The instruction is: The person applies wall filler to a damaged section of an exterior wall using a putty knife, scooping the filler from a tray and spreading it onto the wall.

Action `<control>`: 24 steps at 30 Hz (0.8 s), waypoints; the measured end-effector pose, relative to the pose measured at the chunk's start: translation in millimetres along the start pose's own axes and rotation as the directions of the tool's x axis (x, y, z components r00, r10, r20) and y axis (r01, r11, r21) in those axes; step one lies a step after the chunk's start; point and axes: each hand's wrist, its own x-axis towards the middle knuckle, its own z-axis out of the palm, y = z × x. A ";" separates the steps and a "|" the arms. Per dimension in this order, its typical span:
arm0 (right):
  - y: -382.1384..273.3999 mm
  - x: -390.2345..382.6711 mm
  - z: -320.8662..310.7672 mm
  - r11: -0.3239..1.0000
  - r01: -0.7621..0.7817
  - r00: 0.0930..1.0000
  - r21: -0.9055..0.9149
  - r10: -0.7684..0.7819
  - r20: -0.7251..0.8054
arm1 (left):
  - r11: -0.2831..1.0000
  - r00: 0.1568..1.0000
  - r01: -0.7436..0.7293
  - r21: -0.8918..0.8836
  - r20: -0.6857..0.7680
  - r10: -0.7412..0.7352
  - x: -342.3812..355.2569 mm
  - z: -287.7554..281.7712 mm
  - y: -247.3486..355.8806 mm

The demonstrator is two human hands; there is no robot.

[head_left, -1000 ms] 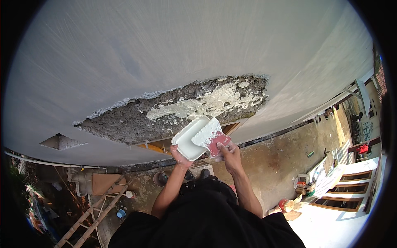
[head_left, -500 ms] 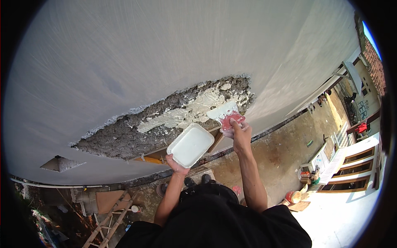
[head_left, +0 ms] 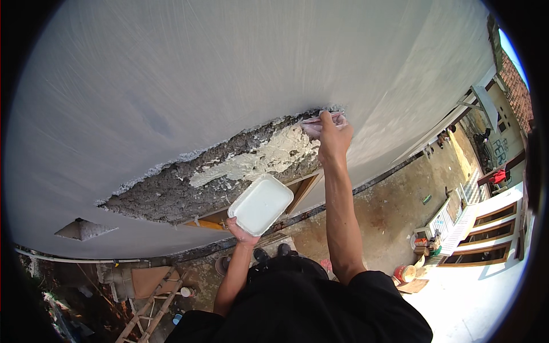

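Note:
My left hand [head_left: 242, 231] grips a shallow white plastic tray [head_left: 263, 204] by its lower left edge, with smooth white filler inside. Up at the wall, my right hand [head_left: 334, 137] is closed around a putty knife [head_left: 329, 118] with a reddish handle. Its blade is turned nearly edge-on and mostly hidden at the upper right end of a rough patch of exposed masonry [head_left: 154, 194]. Across the middle of that patch lies uneven cream-white filler [head_left: 257, 154]. Smooth grey plaster [head_left: 229, 68] surrounds the patch.
A wooden-framed opening [head_left: 303, 191] sits just below the patch. A smaller diamond-shaped hole [head_left: 86, 228] is at the left. Bamboo poles [head_left: 151, 308] lean at the lower left. A reddish bucket [head_left: 406, 273] stands on the right beside a white building with wooden windows [head_left: 477, 255].
My right hand has moved up along the wall with the putty knife, turning its blade from face-on to edge-on. The tray in my left hand has shifted slightly down and left.

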 end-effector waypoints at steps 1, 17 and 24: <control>-3.0 -2.6 -1.4 1.000 0.023 1.000 -0.005 -0.023 0.005 | 1.000 1.000 -0.002 -0.006 -0.025 0.002 0.3 0.9 0.5; 49.2 -50.1 -143.9 0.924 -0.229 0.964 -0.306 0.172 -0.201 | 0.999 0.997 -0.036 -0.017 -0.070 0.035 1.8 -12.2 9.0; 120.0 -42.3 -132.7 0.919 -0.306 0.949 -0.247 0.274 -0.157 | 0.999 0.996 -0.048 -0.019 -0.078 0.046 0.1 -15.0 12.7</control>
